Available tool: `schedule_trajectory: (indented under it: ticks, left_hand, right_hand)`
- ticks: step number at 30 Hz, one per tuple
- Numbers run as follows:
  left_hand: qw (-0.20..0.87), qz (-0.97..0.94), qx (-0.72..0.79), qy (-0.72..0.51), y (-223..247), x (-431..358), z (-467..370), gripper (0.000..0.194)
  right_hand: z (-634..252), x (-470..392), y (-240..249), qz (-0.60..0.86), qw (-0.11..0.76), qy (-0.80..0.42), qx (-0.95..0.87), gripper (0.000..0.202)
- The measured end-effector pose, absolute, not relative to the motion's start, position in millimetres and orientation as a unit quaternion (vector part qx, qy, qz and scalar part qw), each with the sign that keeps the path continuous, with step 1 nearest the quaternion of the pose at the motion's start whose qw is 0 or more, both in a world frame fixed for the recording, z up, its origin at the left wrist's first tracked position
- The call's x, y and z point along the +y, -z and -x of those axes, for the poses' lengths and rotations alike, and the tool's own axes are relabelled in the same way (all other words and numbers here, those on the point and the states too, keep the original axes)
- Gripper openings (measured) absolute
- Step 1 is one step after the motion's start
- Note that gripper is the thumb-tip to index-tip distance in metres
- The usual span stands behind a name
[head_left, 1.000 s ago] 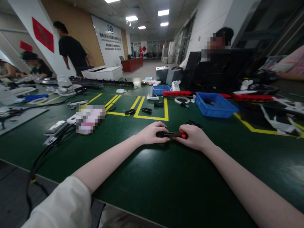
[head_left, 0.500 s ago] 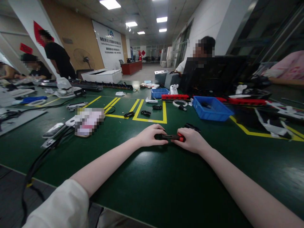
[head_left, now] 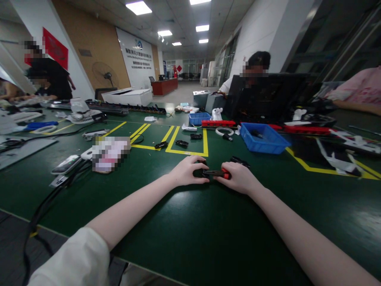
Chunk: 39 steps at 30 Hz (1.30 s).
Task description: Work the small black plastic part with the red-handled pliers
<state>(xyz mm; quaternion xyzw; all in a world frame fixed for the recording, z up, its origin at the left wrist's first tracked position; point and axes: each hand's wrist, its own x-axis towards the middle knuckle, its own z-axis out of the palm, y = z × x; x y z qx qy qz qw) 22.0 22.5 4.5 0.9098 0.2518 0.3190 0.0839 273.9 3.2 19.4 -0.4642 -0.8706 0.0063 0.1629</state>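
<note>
My right hand (head_left: 239, 176) is closed round the red handles of a pair of long-nose pliers (head_left: 214, 173), whose dark jaws point left. The jaw tips reach a small black part (head_left: 204, 173) between the thumb and fingers of my left hand (head_left: 189, 171). That part is mostly hidden, so its kind does not show. Just beyond my right hand lies a dark object (head_left: 239, 161), partly covered by it. Small black pieces, one (head_left: 181, 143) among them, rest by the yellow tape rectangle (head_left: 187, 153) ahead of my left hand.
A blue bin (head_left: 264, 139) stands at the right, a smaller blue tray (head_left: 199, 118) farther back. To the left are a phone (head_left: 110, 155), a white device (head_left: 66, 164) and black cables (head_left: 44, 208). A co-worker (head_left: 257, 65) sits behind the dark case (head_left: 268, 97).
My hands keep nearly the same pose, the pliers still at the black part. In the background at left, a standing person has moved farther left.
</note>
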Motion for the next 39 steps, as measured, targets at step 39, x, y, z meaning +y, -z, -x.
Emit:
schedule_trajectory:
  ticks: [39]
  left_hand:
    - [0.161, -0.888, 0.374, -0.215, -15, 18, -23, 0.042]
  right_hand:
    - [-274, 4, -17, 0.488, 0.162, 0.011, -0.858, 0.032]
